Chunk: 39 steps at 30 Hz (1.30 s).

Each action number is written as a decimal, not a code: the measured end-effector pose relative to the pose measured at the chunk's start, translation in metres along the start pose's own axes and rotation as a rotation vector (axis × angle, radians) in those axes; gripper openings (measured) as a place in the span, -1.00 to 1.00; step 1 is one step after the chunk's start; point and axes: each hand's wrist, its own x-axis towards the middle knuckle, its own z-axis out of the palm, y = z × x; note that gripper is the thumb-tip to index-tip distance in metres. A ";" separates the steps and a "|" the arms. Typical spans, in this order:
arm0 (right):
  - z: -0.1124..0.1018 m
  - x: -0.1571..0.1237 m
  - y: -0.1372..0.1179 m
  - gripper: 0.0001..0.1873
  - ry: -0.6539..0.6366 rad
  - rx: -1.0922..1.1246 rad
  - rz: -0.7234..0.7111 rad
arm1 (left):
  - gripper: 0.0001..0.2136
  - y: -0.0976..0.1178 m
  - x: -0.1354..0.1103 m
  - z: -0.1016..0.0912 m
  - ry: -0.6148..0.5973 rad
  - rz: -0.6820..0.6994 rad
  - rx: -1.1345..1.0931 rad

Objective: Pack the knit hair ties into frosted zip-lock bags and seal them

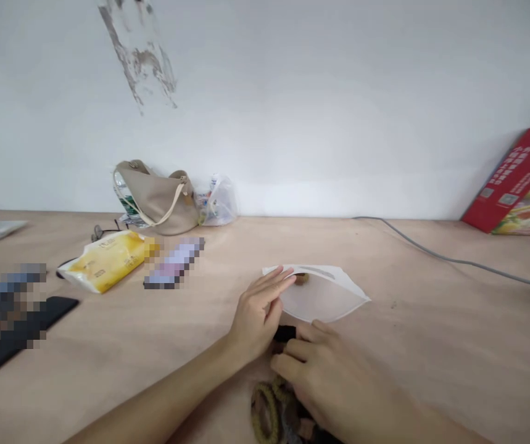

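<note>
A small clear zip bag (324,293) lies on the wooden table (431,320) with a small brown item (300,279) inside near its mouth. My left hand (258,311) reaches to the bag's left edge, fingers stretched out and touching its opening. My right hand (324,379) rests just in front of the bag, fingers curled around a small black object (285,333). Below that hand lies a pile of hair ties (274,416), olive and dark, partly hidden under my wrist.
At the back stand a beige bag (158,197) and a plastic-wrapped bundle (218,200). A yellow packet (107,259) and glasses (100,231) lie to the left, a black flat item (15,339) nearer. A red box (519,185) leans at right; a grey cable (454,259) crosses the table.
</note>
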 end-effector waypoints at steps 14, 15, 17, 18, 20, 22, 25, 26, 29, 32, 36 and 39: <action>-0.006 -0.010 0.005 -0.85 0.101 0.088 0.099 | -0.60 0.004 0.004 -0.001 -0.030 -0.072 -0.100; -0.003 -0.007 0.000 -0.88 0.041 0.103 0.079 | -0.60 0.003 0.004 -0.001 -0.025 -0.072 -0.098; -0.001 0.000 -0.007 -0.92 -0.056 0.094 0.065 | -0.59 0.003 0.003 0.000 -0.015 -0.072 -0.096; -0.001 0.003 -0.010 -0.92 -0.094 0.083 0.076 | -0.58 0.002 0.003 0.000 -0.011 -0.071 -0.097; -0.006 0.007 -0.011 -0.90 -0.158 0.070 0.107 | -0.58 0.002 0.003 0.000 -0.007 -0.066 -0.097; -0.011 0.009 -0.010 -0.90 -0.190 0.064 0.130 | -0.58 0.001 0.003 -0.001 -0.002 -0.058 -0.098; -0.014 0.010 -0.007 -0.91 -0.206 0.053 0.137 | -0.58 0.001 0.004 -0.003 0.002 -0.049 -0.101; -0.013 0.010 -0.007 -0.89 -0.214 0.048 0.129 | -0.58 0.001 0.004 -0.003 0.003 -0.046 -0.102; -0.009 0.008 -0.006 -0.90 -0.207 0.013 0.064 | -0.58 0.001 0.005 -0.004 0.010 -0.035 -0.103; -0.012 0.004 -0.003 -0.94 -0.116 0.013 -0.001 | -0.58 0.003 0.005 -0.006 0.011 -0.041 -0.101; -0.026 -0.007 0.012 -0.90 0.088 0.032 0.030 | -0.58 0.005 0.006 -0.008 -0.016 -0.061 -0.110; -0.029 -0.010 0.019 -0.85 0.261 -0.091 0.119 | -0.59 0.005 0.006 -0.009 -0.021 -0.059 -0.122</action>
